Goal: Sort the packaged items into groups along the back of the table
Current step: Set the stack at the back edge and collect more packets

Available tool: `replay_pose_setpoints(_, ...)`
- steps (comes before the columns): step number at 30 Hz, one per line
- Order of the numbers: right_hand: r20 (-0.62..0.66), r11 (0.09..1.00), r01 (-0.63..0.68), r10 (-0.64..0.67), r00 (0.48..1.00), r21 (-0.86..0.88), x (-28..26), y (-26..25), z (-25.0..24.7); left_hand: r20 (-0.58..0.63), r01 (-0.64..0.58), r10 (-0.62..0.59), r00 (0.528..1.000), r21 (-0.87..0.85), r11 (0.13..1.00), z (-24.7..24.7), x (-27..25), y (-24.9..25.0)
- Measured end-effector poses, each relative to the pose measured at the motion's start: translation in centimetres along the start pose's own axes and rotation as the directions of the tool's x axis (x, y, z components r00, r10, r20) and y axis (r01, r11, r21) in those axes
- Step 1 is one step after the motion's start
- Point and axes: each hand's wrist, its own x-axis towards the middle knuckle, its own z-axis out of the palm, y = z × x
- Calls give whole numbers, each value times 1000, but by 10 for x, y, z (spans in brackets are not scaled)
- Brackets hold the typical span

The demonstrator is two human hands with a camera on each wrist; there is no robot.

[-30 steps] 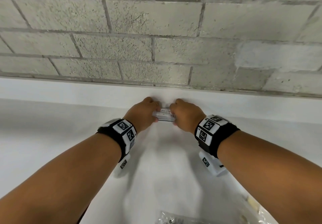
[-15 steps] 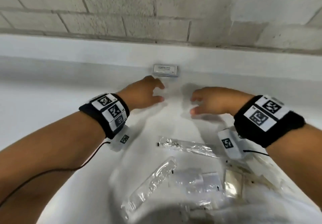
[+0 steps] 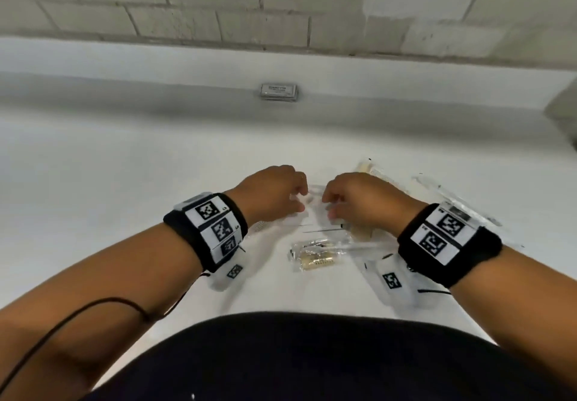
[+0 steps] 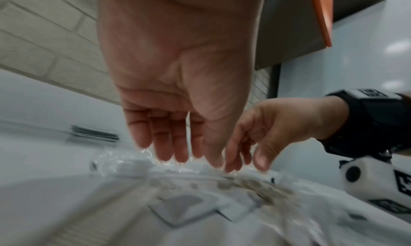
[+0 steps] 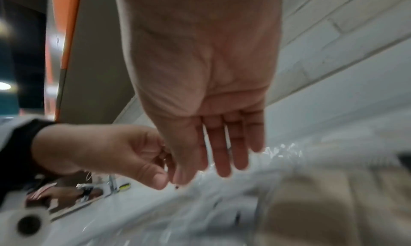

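Both hands down over the clear-bag pile on the table. Left hand and right hand: fingers relaxed, tips at the film, nothing held. Risk: slick overlapping film, one pinch may drag two bags. Nearest bag holds brass-coloured parts. Beyond the pile, the stacked flat packs sit at the table's back edge.

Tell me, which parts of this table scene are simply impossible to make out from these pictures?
- Print on the small stack of packets at the back: too small, head view.
- Whether the left hand or right hand pinches a clear packet: knuckles hide the fingertips in the head view; motion blur in both wrist views.
- Packets under the right wrist: covered by the wristband.
- Contents of the pile: blurred, right wrist view.
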Motion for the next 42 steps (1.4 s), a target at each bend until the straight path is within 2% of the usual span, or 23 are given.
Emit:
replay_pose_setpoints(1, 42, 1000, -10, 10, 999, -11, -2, -4, 8, 45, 12, -14, 999, 36, 999, 6, -1, 6)
replay_pose_setpoints(3, 37, 999, -16, 18, 999, -43, -7, -10, 20, 107, 58, -68, 992, 89, 994, 16, -2, 14)
replay_pose_setpoints(5, 2, 998, -42, 42, 999, -46, -9, -9, 27, 110, 99, -110, 988, 96, 990, 24, -3, 19)
replay_pose_setpoints(8, 66, 994, -106, 105, 992, 18, -9, -7, 28, 135, 162, -169, 976, 65, 985, 30, -2, 22)
replay_pose_setpoints(11, 123, 996, -88, 91, 988, -28, -8, -5, 25, 166, 241, -245, 955, 44, 970, 30, 1, 23)
replay_pose_setpoints(14, 122, 995, -68, 77, 990, -73, -13, 0, 21, 169, 251, -263, 950, 93, 964, 25, 5, 26)
replay_pose_setpoints(17, 76, 991, -134, 134, 988, -5, -25, 18, 8, 220, 180, -220, 950, 192, 965, 21, 7, 32)
replay_pose_setpoints(19, 21, 964, -203, 202, 979, 172, -36, 40, -7, 222, 164, -212, 952, 215, 963, 19, 8, 35)
replay_pose_setpoints(21, -32, 909, -255, 281, 959, 331, -51, 71, -22, 188, 192, -217, 958, 141, 971, 16, 10, 39)
replay_pose_setpoints(22, -60, 892, -281, 322, 945, 354, -62, 86, -30, 166, 205, -215, 962, 75, 976, 15, 12, 44)
replay_pose_setpoints(24, -120, 883, -349, 401, 908, 313, -83, 117, -41, 98, 207, -200, 975, -69, 976, 10, 18, 53)
replay_pose_setpoints(26, -110, 864, -458, 486, 867, 210, -104, 142, -45, -3, 153, -155, 988, -161, 975, 8, 28, 65)
replay_pose_setpoints(29, 14, 826, -563, 563, 826, -25, -123, 166, -34, -87, -16, 8, 996, -87, 996, 14, 52, 86)
replay_pose_setpoints(31, 39, 809, -584, 587, 809, -62, -127, 175, -21, -80, -115, 112, 990, -33, 993, 20, 70, 102)
replay_pose_setpoints(33, 22, 802, -597, 598, 801, -18, -127, 178, -12, -57, -169, 170, 984, 18, 985, 23, 88, 112)
replay_pose_setpoints(37, -26, 808, -589, 589, 807, 31, -122, 183, -5, 111, -191, 173, 979, 182, 965, 22, 112, 117)
replay_pose_setpoints(39, -15, 815, -576, 578, 816, 59, -121, 186, -4, 141, -208, 184, 973, 183, 961, 19, 112, 115)
replay_pose_setpoints(42, -21, 825, -562, 563, 826, 56, -119, 194, -5, 122, -205, 192, 974, 101, 974, 20, 106, 108)
